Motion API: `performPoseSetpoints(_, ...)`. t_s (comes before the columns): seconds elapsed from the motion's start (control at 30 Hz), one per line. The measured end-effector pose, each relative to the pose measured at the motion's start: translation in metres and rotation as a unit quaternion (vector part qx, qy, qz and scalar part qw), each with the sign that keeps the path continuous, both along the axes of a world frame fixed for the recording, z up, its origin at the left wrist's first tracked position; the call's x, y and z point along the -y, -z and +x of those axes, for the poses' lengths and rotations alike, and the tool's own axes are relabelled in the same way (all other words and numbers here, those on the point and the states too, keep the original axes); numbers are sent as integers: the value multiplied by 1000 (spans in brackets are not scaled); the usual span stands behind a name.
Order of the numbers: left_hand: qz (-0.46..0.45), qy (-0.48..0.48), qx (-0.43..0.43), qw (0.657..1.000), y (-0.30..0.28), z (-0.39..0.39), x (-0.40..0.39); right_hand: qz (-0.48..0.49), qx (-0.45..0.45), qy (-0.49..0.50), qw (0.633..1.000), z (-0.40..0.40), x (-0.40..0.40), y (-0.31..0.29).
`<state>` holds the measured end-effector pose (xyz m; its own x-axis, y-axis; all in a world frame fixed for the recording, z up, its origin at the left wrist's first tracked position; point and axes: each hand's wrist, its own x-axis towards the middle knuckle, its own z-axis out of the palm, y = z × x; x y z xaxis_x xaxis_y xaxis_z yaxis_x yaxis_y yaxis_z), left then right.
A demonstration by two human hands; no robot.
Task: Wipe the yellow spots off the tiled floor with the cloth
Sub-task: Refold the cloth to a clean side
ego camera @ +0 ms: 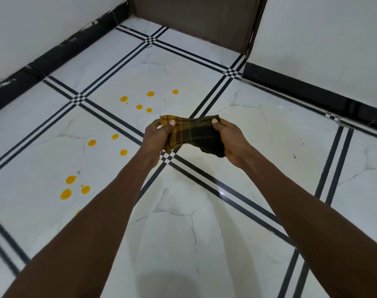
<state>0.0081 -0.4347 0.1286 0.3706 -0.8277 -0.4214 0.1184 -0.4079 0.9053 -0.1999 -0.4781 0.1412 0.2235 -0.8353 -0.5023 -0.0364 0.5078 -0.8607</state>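
A folded checked cloth (194,134), olive, yellow and dark green, hangs in the air above the white tiled floor (204,222). My left hand (156,136) pinches its left end and my right hand (230,140) grips its right end, thumbs on top. Yellow spots lie on the floor in three groups: several beyond the cloth (150,94), three to the left of my left hand (92,143), and several nearer at the left (66,194). The cloth touches none of them.
White walls with a black skirting (54,54) close the floor at the left and the right (312,91). A brown door (196,16) stands at the far corner. Black double lines (110,119) cross the tiles.
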Motion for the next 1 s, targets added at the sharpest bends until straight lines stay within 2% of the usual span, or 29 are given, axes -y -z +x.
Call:
performPoseSetpoints(0.2, 32, -61, -58, 996, -112, 12, -52, 23, -9, -21, 999, 29, -39, -105)
performPoseSetpoints(0.57, 82, -119, -16, 989, -349, 90, -176, 67, -15, -70, 995, 113, -143, -329)
performPoseSetpoints(0.67, 77, -121, 3, 990, -379, 109, -199, 63, -11, -76, 995, 136, -172, -350)
performPoseSetpoints(0.73, 71, -121, 29, 990, -397, 138, -225, 61, -18, -72, 995, 167, -196, -364)
performPoseSetpoints(0.83, 43, -61, 112, 991, -406, 182, -261, 21, -52, -84, 995, 206, -233, -380)
performPoseSetpoints(1.0, 21, 53, 287, 956, -397, 252, -302, -106, -126, -154, 974, 258, -279, -381)
